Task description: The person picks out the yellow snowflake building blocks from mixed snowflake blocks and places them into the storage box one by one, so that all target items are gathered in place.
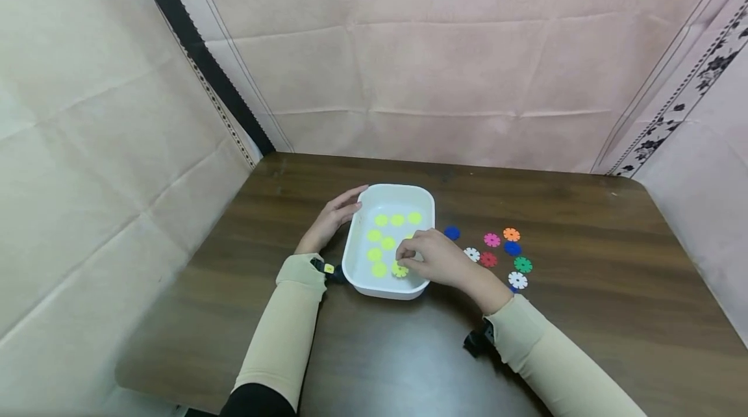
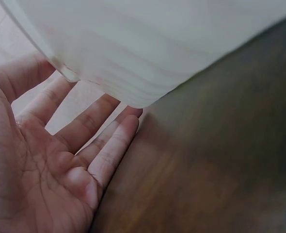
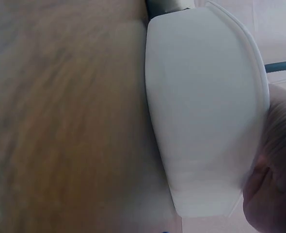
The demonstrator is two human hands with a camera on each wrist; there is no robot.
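A white plastic tray (image 1: 388, 191) stands on the table, with several round yellow-green spots in rows on its floor. My left hand (image 1: 334, 217) lies along its left side, fingers extended to the rim. In the left wrist view the palm of this hand (image 2: 51, 160) is turned up beside the tray wall (image 2: 148, 43), fingertips against its lower edge. My right hand (image 1: 435, 258) reaches over the tray's right rim with fingers bent, pinching a notched yellow-green flower disc (image 1: 400, 271) low over the floor. The right wrist view has the tray wall (image 3: 206, 107) hiding the fingertips.
Right of the tray lie several flower discs: a blue one (image 1: 452, 232), a pink one (image 1: 492, 240), an orange one (image 1: 511, 234), a red one (image 1: 488, 259), a green one (image 1: 523, 264) and white ones (image 1: 517, 280). Pale cloth (image 1: 444, 66) hangs behind the brown table (image 1: 596, 261).
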